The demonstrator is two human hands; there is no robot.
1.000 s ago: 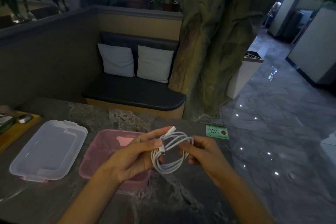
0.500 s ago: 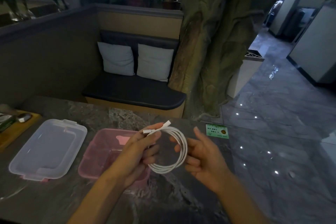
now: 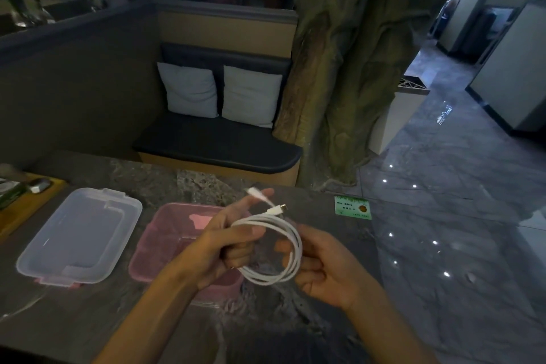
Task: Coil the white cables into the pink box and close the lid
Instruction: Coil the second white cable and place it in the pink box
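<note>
Since a moment ago the left hand has closed its grip on the coiled white cable, right hand cupped loosely beside; open pink plastic box holds no cable.

One white cable (coiled), one pink box, one clear lid, two cushions, one green card.

— What is held above the pink box?
— A coiled white cable is gripped by the left hand (both plugs sticking up), and its loop is cupped by the right hand.
— And the lid?
— Laid just beside the box.
</note>
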